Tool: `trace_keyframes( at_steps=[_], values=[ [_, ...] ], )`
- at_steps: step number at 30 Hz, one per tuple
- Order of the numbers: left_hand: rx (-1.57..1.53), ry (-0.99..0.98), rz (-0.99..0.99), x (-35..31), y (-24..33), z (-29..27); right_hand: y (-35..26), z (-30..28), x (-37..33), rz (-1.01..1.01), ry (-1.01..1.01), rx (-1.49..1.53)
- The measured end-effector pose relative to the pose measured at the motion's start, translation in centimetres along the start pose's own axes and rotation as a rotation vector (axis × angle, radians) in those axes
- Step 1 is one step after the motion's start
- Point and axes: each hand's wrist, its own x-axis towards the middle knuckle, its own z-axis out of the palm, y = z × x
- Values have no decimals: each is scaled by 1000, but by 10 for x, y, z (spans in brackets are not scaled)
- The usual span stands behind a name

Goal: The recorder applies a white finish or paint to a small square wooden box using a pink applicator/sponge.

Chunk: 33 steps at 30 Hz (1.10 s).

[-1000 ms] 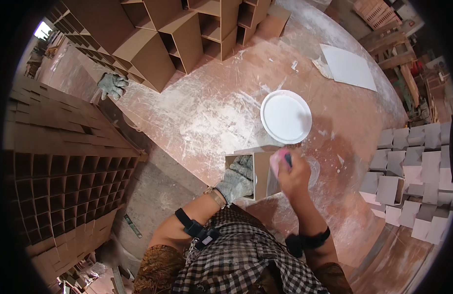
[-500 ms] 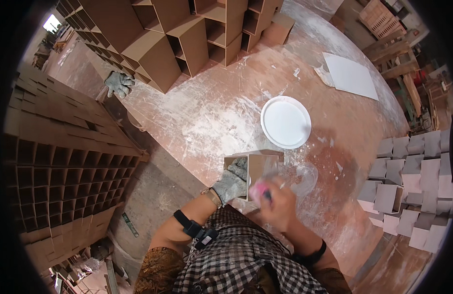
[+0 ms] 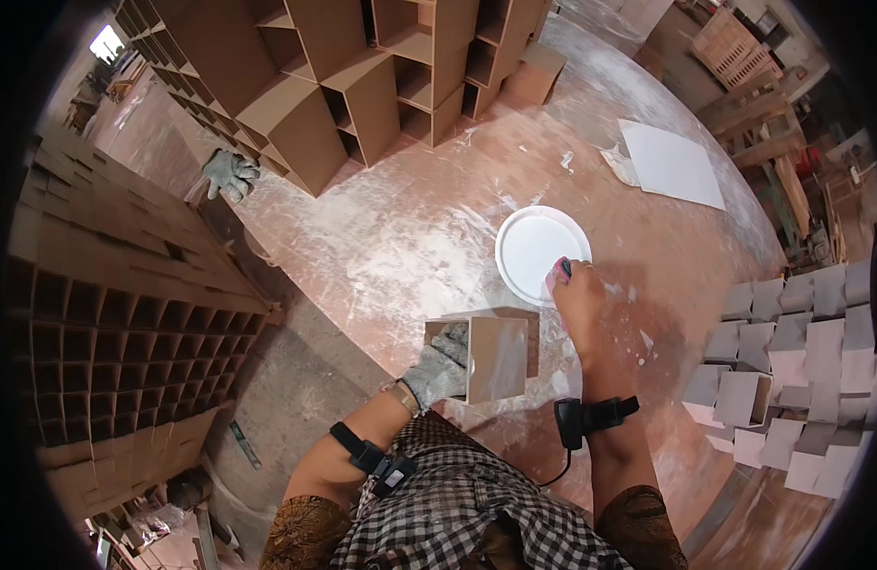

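Observation:
My left hand (image 3: 434, 376), in a grey knitted glove, reaches into the open end of a small brown board box (image 3: 498, 361) and steadies it from inside. The box's right face carries a whitish smear, and the fingertips are partly hidden within it. My bare right hand (image 3: 579, 291) is closed round a small pink pad-like piece (image 3: 554, 276) with a dark part on top; its exact kind is unclear. That piece is at the lower right rim of a round white shallow tray (image 3: 528, 249) holding something white.
Stacked brown boxes (image 3: 301, 133) stand at the far side, and more (image 3: 125, 323) rise on the left. White-faced boxes (image 3: 823, 351) fill the right. A spare glove (image 3: 230, 175) lies by the table's left edge, a white sheet (image 3: 671, 163) far right.
My right hand has moved away from the box's right face, forward to the white tray, with the pink piece still in it. My left hand stays in the box.

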Motion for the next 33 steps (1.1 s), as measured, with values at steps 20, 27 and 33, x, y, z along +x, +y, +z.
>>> trace_keyframes(
  at_steps=[20, 27, 33],
  values=[
    [-242, -123, -96, 11, 5, -37, 3, -3, -19, -26, 92, 113],
    [-229, -265, -182, 16, 8, -43, -11, -23, -85, -19, 146, 925],
    [-197, -240, -144, 10, 4, -35, -49, -49, -110, -556, -64, 680]
  ],
)
